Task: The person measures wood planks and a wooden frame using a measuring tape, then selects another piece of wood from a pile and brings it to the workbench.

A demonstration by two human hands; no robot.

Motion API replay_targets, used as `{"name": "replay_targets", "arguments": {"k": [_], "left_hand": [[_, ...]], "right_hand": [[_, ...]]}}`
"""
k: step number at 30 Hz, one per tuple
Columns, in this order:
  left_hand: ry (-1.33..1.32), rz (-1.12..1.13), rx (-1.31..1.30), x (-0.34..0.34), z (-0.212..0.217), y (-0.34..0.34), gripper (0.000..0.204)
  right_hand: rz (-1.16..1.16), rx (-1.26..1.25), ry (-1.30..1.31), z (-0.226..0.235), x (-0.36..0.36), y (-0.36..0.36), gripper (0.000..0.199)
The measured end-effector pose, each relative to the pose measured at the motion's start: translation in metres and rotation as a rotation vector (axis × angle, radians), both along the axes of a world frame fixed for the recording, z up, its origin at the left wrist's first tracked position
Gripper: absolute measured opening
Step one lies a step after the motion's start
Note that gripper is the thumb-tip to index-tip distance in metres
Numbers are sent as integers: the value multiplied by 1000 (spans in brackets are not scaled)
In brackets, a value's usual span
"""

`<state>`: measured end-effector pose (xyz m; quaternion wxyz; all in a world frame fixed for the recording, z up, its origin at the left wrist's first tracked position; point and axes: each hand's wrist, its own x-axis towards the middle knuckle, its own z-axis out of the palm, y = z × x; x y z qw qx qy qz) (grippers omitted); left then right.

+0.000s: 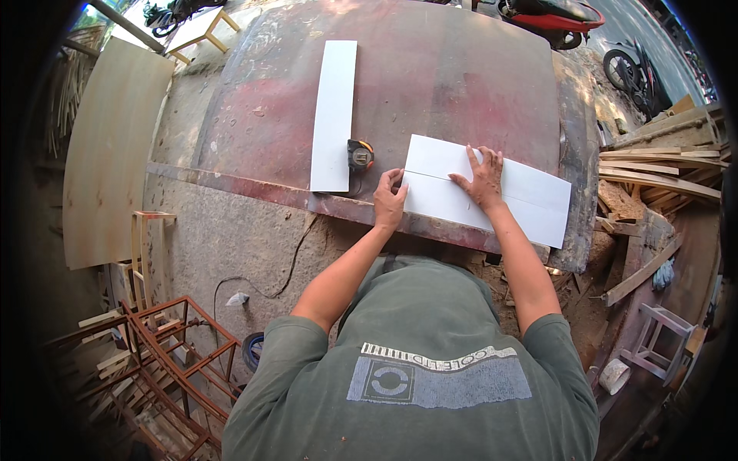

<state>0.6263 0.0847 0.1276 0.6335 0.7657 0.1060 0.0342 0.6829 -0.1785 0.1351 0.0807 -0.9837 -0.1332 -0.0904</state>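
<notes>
Two white boards (530, 170) lie side by side on the metal-topped table, with a thin seam running lengthwise between them. My left hand (390, 201) is at their left end, fingers curled and pinching the edge near the seam. Spread across the boards, my right hand (484, 178) presses with its fingers apart, thumb close to the seam. Further left, another long white board (334, 115) lies with its near end at the table's front edge. A black and orange tape measure (360, 154) sits against that board's right side.
The worn, reddish-stained table (453, 69) has a raised front rim. Wood offcuts (661, 165) are piled to the right. A rusty metal frame (173, 361) stands lower left, near a cable (261, 292) on the ground. A plywood sheet (111, 154) leans at left; a motorbike (553, 19) is behind.
</notes>
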Motion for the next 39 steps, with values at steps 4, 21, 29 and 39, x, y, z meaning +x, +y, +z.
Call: {"name": "replay_targets", "arguments": {"k": [4, 21, 29, 39], "left_hand": [[25, -7, -26, 1, 1, 1, 41], [114, -50, -269, 9, -2, 1, 46], [-3, -118, 90, -9, 42, 15, 47], [1079, -224, -184, -126, -108, 18, 36]], "right_hand": [[23, 12, -6, 1, 1, 0, 94], [26, -81, 65, -2, 5, -2, 98], [26, -92, 62, -6, 4, -5, 99], [72, -46, 24, 2, 7, -1, 98]]}}
